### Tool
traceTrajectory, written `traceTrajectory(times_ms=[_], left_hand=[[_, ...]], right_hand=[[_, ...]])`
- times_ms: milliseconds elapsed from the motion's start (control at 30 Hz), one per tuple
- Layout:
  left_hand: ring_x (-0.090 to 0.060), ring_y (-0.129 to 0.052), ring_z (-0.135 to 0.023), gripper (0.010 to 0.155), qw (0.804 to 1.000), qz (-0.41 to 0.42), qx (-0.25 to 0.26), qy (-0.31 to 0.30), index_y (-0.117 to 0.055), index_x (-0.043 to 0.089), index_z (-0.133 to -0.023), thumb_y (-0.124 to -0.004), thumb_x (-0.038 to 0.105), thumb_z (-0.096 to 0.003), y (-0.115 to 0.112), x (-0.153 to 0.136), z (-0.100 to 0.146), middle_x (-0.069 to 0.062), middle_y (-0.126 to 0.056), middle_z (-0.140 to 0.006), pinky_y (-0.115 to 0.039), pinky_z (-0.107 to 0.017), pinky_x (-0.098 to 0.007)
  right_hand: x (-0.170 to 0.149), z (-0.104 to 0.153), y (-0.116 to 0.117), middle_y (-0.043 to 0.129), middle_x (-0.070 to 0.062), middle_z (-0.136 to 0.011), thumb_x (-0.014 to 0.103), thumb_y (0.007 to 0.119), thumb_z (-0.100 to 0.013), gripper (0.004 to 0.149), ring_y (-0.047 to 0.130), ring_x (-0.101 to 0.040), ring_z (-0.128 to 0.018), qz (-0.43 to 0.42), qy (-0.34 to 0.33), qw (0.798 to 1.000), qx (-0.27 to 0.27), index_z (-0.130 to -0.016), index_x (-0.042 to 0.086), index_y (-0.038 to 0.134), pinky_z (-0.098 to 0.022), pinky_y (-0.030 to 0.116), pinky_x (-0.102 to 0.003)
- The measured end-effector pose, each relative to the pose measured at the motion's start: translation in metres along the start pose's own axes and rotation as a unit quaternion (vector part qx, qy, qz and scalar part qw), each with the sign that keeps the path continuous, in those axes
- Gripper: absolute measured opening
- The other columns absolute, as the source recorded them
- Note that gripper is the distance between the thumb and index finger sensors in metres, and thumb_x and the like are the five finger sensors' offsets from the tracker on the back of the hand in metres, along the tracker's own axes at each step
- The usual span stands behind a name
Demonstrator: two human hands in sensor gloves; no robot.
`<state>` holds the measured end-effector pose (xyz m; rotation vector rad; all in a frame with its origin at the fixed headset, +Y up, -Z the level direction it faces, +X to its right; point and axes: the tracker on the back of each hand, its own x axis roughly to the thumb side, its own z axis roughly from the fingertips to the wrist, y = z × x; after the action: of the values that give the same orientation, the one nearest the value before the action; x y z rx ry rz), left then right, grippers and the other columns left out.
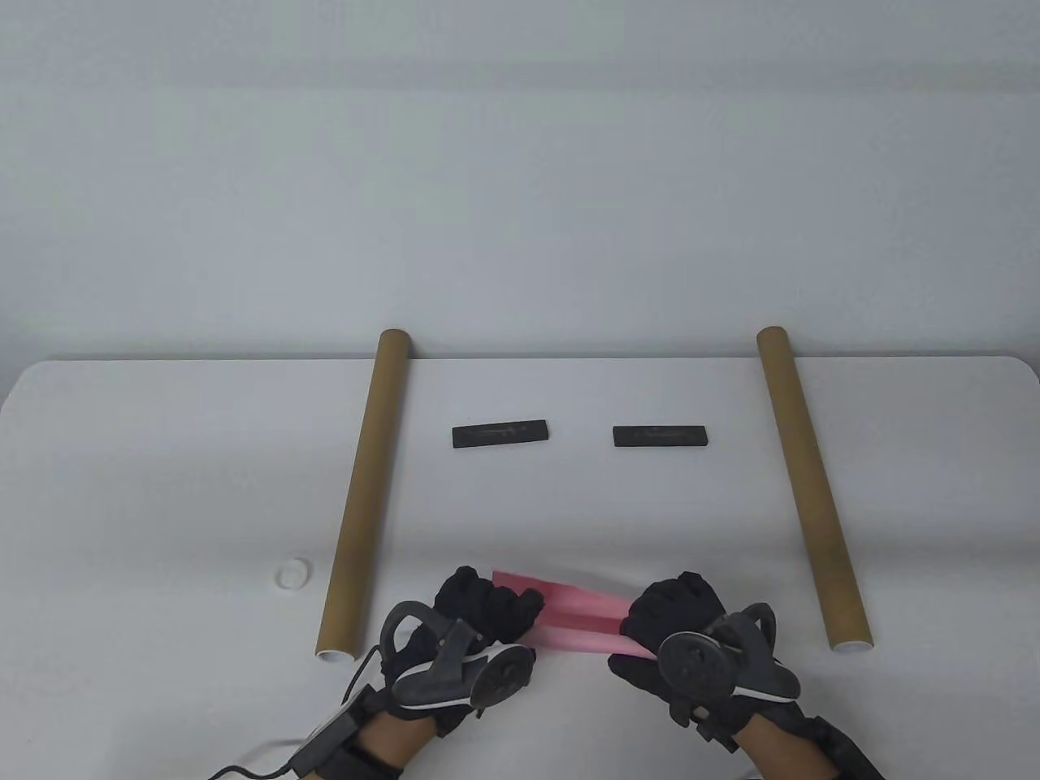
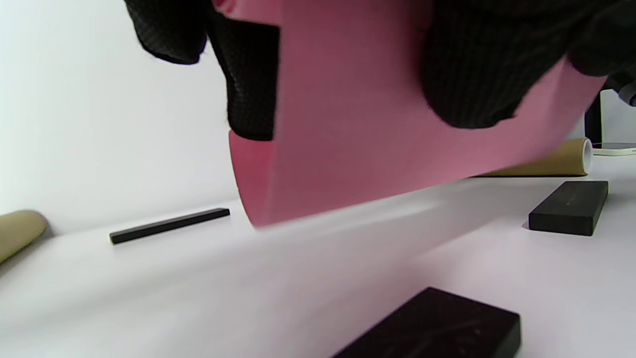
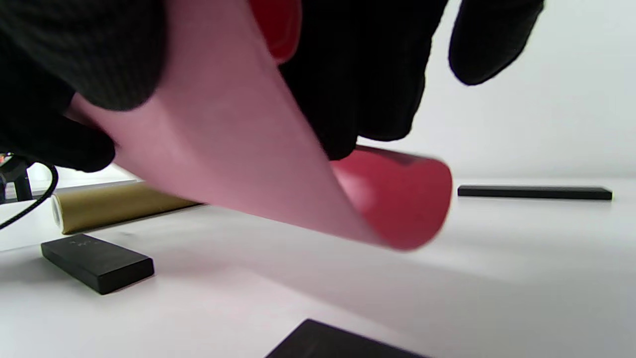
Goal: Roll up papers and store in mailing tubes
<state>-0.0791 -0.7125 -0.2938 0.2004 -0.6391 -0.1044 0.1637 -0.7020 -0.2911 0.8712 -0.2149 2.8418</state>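
Both gloved hands are at the near edge of the table, curled around one pink paper. The left hand (image 1: 487, 609) grips the paper's left end, and the right hand (image 1: 674, 609) grips its right end, each with a grey tracker strapped to its back. In the wrist views, black gloved fingers (image 2: 472, 64) press into the pink sheet from above.

From largest to smallest, the rest of the scene reads as follows. A white table (image 1: 162, 487) fills the lower half of the table view, with a plain pale wall behind it. Two long brown cardboard mailing tubes lie on it, running from the far edge toward the person. The left tube (image 1: 366, 487) lies to the left of the hands, and the right tube (image 1: 812, 487) lies to their right, both well apart from the paper. The pink paper (image 1: 581, 617) is partly rolled into a loose tube between the hands, lifted just off the table surface, with its curled open end visible in the right wrist view (image 3: 397, 199). Two flat black bars (image 1: 500, 434) (image 1: 660, 436) lie side by side between the tubes, farther back on the table. A small white round cap (image 1: 292, 574) sits just left of the left tube's near end.
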Motion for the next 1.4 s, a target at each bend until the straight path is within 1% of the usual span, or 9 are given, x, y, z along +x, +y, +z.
traceTrajectory(times_ms=[167,300,467,567,767,967,1067,1267,1400], left_hand=[[-0.011,-0.107,-0.05,0.056,0.998,0.042,-0.034,0.03,-0.085,0.031,-0.082,-0.077,0.063,-0.0367,-0.005,-0.011,-0.002,0.011,-0.101,-0.053,-0.075,-0.068,-0.048],[-0.012,-0.108,-0.053,0.062,0.997,0.047,-0.045,0.032,-0.085,0.03,-0.084,-0.076,0.067,-0.035,-0.007,-0.013,-0.001,0.01,-0.102,-0.056,-0.075,-0.068,-0.048],[-0.018,-0.096,-0.079,0.068,1.0,0.014,-0.018,0.004,-0.068,0.031,-0.097,-0.083,0.058,-0.0366,-0.003,-0.004,0.0,0.004,-0.088,-0.085,-0.068,-0.071,-0.051],[-0.015,-0.1,-0.07,0.061,1.0,0.015,0.0,0.006,-0.073,0.032,-0.092,-0.083,0.056,-0.0376,0.004,-0.004,0.001,0.007,-0.093,-0.075,-0.07,-0.07,-0.05],[-0.01,-0.108,-0.047,0.061,0.998,0.057,-0.022,0.021,-0.085,0.03,-0.082,-0.077,0.066,-0.0344,0.002,-0.012,0.001,0.011,-0.102,-0.052,-0.077,-0.067,-0.047],[-0.016,-0.101,-0.072,0.069,1.0,0.023,-0.005,0.01,-0.073,0.031,-0.094,-0.082,0.064,-0.0345,0.004,-0.008,0.004,0.007,-0.094,-0.078,-0.071,-0.07,-0.049],[-0.013,-0.103,-0.065,0.065,1.0,0.015,0.004,0.005,-0.076,0.033,-0.091,-0.08,0.065,-0.0349,0.006,-0.006,0.004,0.009,-0.097,-0.069,-0.072,-0.069,-0.048],[-0.01,-0.109,-0.047,0.064,0.998,0.056,-0.017,0.015,-0.086,0.03,-0.082,-0.075,0.07,-0.033,0.005,-0.011,0.002,0.011,-0.103,-0.051,-0.077,-0.067,-0.046],[-0.011,-0.107,-0.056,0.067,0.998,0.05,-0.017,0.017,-0.082,0.031,-0.087,-0.074,0.07,-0.0331,0.006,-0.01,0.003,0.01,-0.102,-0.061,-0.075,-0.068,-0.047]], right_hand=[[0.002,0.001,0.0,0.072,-0.014,-0.106,0.053,0.089,-0.043,0.072,0.075,-0.048,-0.097,0.05,0.009,0.999,-0.014,-0.101,0.015,0.07,-0.069,0.059,-0.073],[0.003,0.002,-0.003,0.083,-0.01,-0.098,0.046,0.09,-0.045,0.054,0.082,-0.044,-0.094,0.048,0.009,0.998,-0.037,-0.092,0.02,0.082,-0.069,0.061,-0.072],[0.0,0.001,-0.003,0.096,-0.008,-0.084,0.059,0.083,-0.043,0.054,0.093,-0.041,-0.085,0.027,0.004,0.999,-0.021,-0.078,0.019,0.094,-0.067,0.064,-0.072],[-0.002,0.001,-0.003,0.099,-0.01,-0.08,0.064,0.08,-0.042,0.059,0.095,-0.042,-0.081,-0.009,0.006,1.0,-0.016,-0.073,0.017,0.097,-0.066,0.064,-0.073],[0.003,0.005,-0.008,0.08,-0.01,-0.101,0.052,0.091,-0.043,0.063,0.079,-0.045,-0.096,0.043,0.0,0.997,-0.059,-0.094,0.019,0.079,-0.07,0.061,-0.072],[0.0,0.004,-0.008,0.094,-0.008,-0.086,0.061,0.083,-0.043,0.055,0.091,-0.041,-0.087,0.008,-0.001,0.999,-0.05,-0.078,0.019,0.093,-0.068,0.064,-0.072],[-0.002,0.003,-0.006,0.101,-0.007,-0.075,0.067,0.077,-0.041,0.059,0.097,-0.04,-0.079,-0.02,-0.002,0.999,-0.034,-0.067,0.019,0.099,-0.066,0.067,-0.072],[0.002,0.006,-0.008,0.076,-0.011,-0.104,0.056,0.089,-0.042,0.07,0.076,-0.046,-0.098,0.024,-0.009,0.998,-0.057,-0.099,0.019,0.074,-0.07,0.06,-0.073],[0.004,0.006,-0.009,0.081,-0.009,-0.101,0.051,0.087,-0.045,0.055,0.078,-0.045,-0.098,0.017,-0.011,0.998,-0.063,-0.092,0.023,0.081,-0.07,0.06,-0.072]])
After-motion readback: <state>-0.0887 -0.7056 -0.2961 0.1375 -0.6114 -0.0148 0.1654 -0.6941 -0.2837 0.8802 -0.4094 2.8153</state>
